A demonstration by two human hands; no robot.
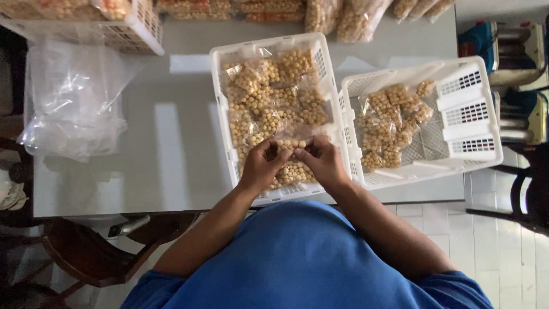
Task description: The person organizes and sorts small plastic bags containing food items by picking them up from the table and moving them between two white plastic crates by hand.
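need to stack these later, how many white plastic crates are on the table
3: one crate under the hands, a tilted crate right of it, and a third crate at the top left corner, cut off by the frame. More may lie out of view.

Grey table [171,154] on white tiled floor [503,252], sunlit patches.

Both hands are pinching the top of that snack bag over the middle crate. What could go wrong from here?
1. The left hand and right hand grip only the top of the clear bag; if it slips or opens, the round snacks may spill into the middle crate.
2. The right crate sits tilted near the table edge and could tip if bumped.
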